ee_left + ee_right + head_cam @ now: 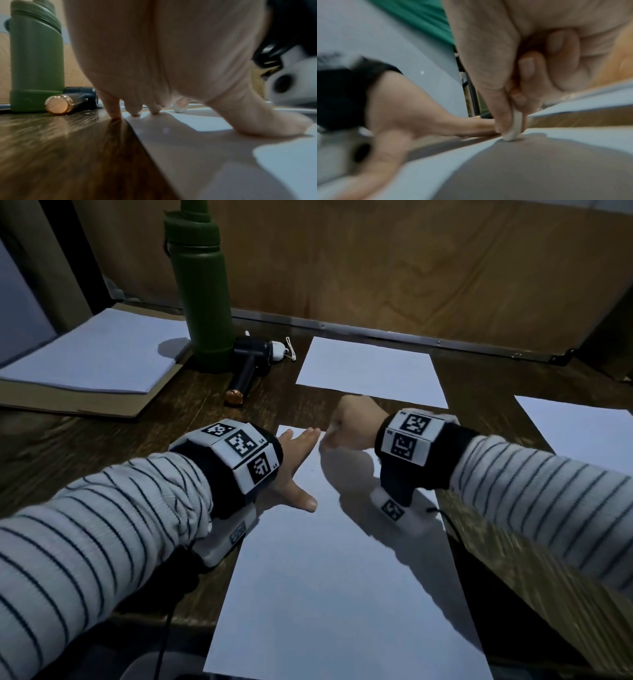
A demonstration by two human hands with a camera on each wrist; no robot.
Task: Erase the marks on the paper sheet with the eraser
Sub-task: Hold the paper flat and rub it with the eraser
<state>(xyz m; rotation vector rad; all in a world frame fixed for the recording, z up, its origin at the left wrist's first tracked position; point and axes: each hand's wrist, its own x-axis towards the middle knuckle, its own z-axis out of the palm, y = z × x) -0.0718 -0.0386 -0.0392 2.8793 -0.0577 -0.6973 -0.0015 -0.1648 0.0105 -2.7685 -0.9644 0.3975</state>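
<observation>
A white paper sheet (pixel 342 570) lies lengthwise on the dark wooden table in front of me. My left hand (pixel 296 463) lies flat on its far left corner, fingers straight and thumb spread, pressing it down; its fingertips (pixel 135 111) touch the paper's edge. My right hand (pixel 352 422) is curled near the sheet's far edge and pinches a small white eraser (pixel 513 129) between thumb and fingers, its tip pressed on the paper (pixel 573 138). The eraser (pixel 180 108) shows beyond my left fingers. A tiny dark mark (pixel 311 470) sits on the sheet.
A green bottle (pixel 202 292) stands at the back left, with a dark hand-held device (pixel 250 364) lying beside it. A paper stack on cardboard (pixel 92 357) lies far left. Two more white sheets lie behind (pixel 370 371) and to the right (pixel 582 429).
</observation>
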